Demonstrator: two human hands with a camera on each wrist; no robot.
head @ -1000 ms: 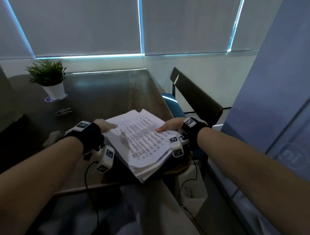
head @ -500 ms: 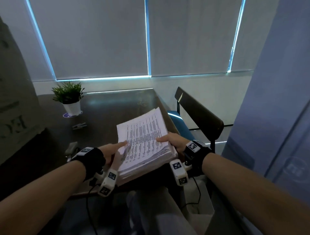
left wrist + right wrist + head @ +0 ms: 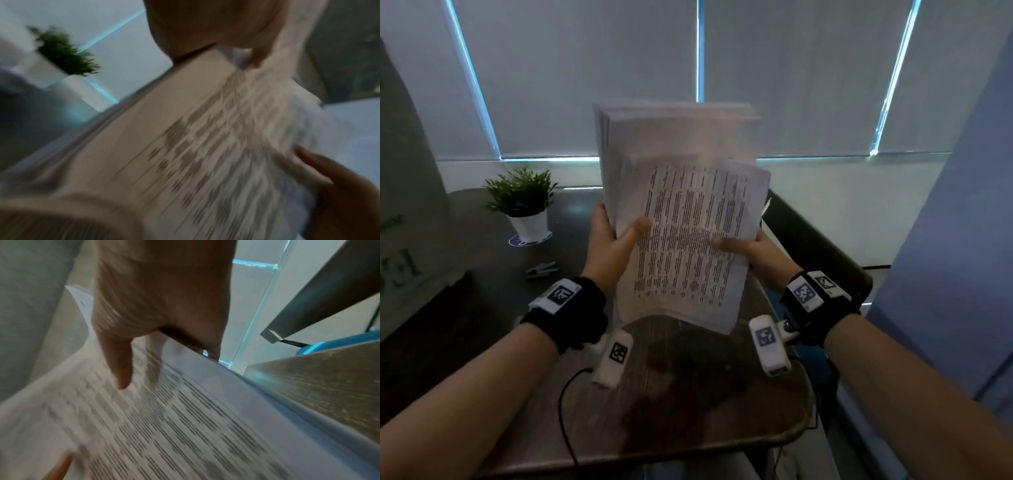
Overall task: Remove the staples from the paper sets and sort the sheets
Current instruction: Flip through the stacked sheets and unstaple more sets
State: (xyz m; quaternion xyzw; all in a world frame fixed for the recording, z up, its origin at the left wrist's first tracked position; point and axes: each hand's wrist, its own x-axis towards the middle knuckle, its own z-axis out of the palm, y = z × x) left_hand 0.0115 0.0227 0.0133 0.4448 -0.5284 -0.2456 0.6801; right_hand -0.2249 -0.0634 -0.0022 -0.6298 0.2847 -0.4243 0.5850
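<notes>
Paper stack (image 3: 681, 205) now raised, hiding chair (image 3: 808, 240).

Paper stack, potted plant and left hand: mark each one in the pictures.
paper stack (image 3: 688, 240), head view, printed front sheet.
potted plant (image 3: 520, 192), head view, green leaves above the white pot.
left hand (image 3: 609, 250), head view, base of the thumb.

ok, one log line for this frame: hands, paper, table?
left hand grips paper stack | right hand grips it | stack upright above table | staple remover untouched
</notes>
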